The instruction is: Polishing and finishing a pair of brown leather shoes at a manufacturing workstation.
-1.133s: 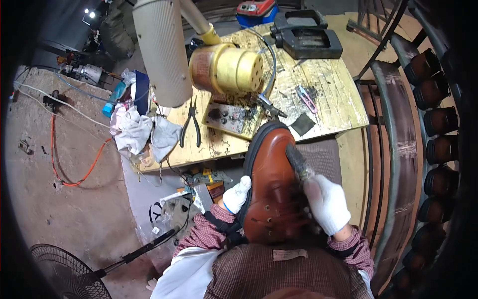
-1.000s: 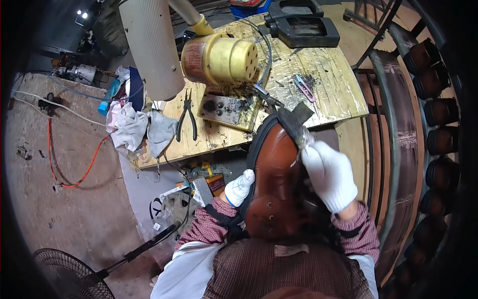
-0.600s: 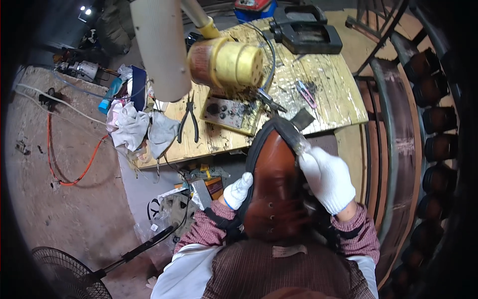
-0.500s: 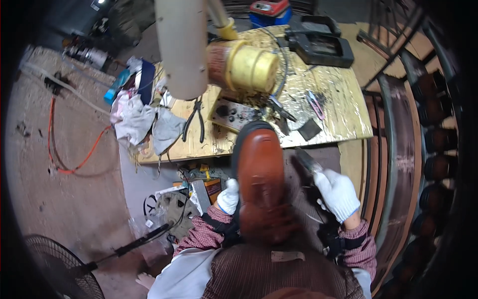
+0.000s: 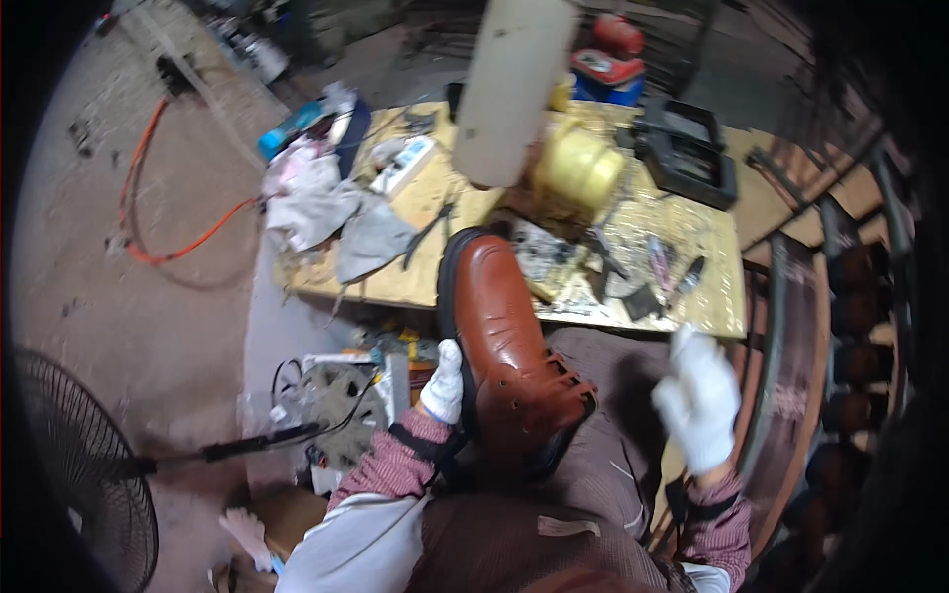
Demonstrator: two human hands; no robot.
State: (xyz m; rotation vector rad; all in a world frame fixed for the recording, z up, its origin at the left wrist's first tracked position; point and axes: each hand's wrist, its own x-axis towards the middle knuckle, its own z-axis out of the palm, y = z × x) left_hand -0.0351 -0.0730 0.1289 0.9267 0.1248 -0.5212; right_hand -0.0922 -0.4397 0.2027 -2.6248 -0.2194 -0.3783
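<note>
My left hand (image 5: 444, 381), in a white glove, grips a reddish-brown leather lace-up shoe (image 5: 499, 311) along its black sole. The shoe is tilted over my lap with its toe toward the table; laces run across its front. My right hand (image 5: 700, 403), also gloved and blurred, is raised off the table's near right corner, thumb apart and nothing visible in it. Beyond it a short flat tool (image 5: 690, 277) with a dark end lies on the table (image 5: 707, 314), beside a pink-and-white slim tool (image 5: 657, 259) and a dark square piece (image 5: 642, 301).
A yellow cylindrical machine part (image 5: 575, 170) and a pale column (image 5: 516, 94) stand over the table. Pliers (image 5: 430, 235) and grey cloths (image 5: 374, 245) lie at left. A black case (image 5: 684, 153) is at the back right, a rack of shoes (image 5: 858, 351) at right, a fan (image 5: 84, 455) at left.
My right hand has let go of the flat tool, which now lies on the table. The view has shifted, and the shoe is turned so its laced side shows more.
</note>
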